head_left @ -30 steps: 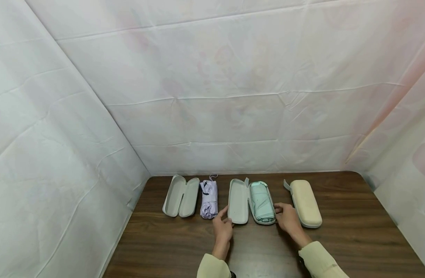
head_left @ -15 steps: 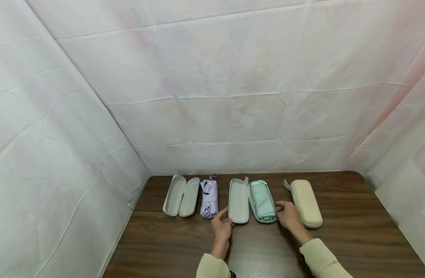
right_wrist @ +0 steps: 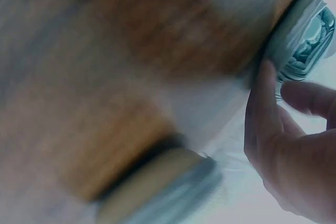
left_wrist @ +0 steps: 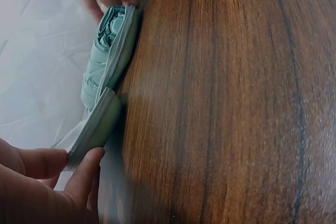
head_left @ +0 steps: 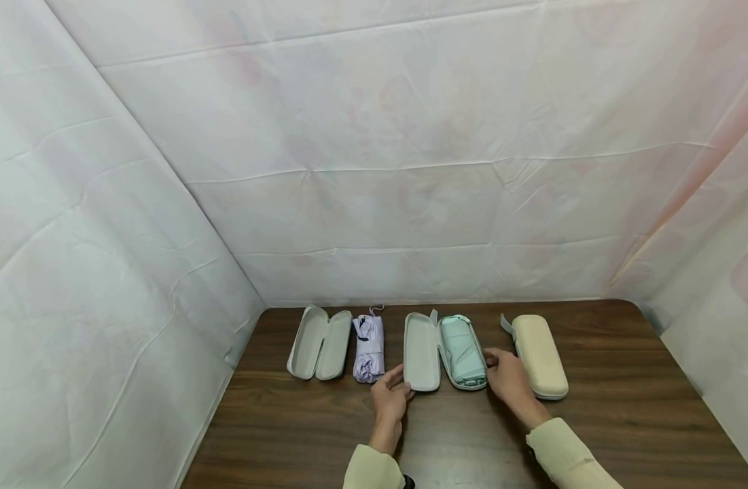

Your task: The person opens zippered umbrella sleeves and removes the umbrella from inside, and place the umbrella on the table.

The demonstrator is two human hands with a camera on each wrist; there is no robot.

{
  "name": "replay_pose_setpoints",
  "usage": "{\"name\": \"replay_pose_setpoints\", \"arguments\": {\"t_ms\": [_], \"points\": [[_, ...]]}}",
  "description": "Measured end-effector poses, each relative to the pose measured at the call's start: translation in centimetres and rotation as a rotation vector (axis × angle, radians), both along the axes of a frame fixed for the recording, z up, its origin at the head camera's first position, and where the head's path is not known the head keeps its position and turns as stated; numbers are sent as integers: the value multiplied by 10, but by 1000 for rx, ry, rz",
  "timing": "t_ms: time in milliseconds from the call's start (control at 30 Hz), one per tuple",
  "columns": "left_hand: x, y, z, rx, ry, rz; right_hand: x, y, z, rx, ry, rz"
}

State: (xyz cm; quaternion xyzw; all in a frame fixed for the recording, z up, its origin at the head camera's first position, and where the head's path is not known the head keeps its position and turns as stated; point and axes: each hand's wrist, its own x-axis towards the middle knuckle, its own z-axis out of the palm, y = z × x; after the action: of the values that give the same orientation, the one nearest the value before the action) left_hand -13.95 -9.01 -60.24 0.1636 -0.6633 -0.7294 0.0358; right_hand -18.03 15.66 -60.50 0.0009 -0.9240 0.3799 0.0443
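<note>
Wood-grain table (head_left: 276,435), lower frame; white sheeting (head_left: 374,136) behind. Count: two open cases (head_left: 335,348), one closed case (head_left: 540,356), two rolls (head_left: 368,348). Left hand (head_left: 390,399) pinches the lower-centre case (head_left: 421,353) — right hand (head_left: 508,378) touches it, grip unclear.

From well above the roll (head_left: 463,353), the head view looks forward and down; closer wrist views flank it, both showing it.

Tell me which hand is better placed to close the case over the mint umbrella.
Likely the left hand: it pinches the empty lid; the right hand touches the case half holding the mint umbrella.
</note>
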Motion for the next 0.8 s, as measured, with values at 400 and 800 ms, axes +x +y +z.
{"name": "replay_pose_setpoints", "arguments": {"t_ms": [400,800], "points": [[-2,1,-4,-8,-8,-4,13,-39,12,210,194,93],[-1,-1,-2,-17,-23,-25,12,-57,4,347,238,86]]}}
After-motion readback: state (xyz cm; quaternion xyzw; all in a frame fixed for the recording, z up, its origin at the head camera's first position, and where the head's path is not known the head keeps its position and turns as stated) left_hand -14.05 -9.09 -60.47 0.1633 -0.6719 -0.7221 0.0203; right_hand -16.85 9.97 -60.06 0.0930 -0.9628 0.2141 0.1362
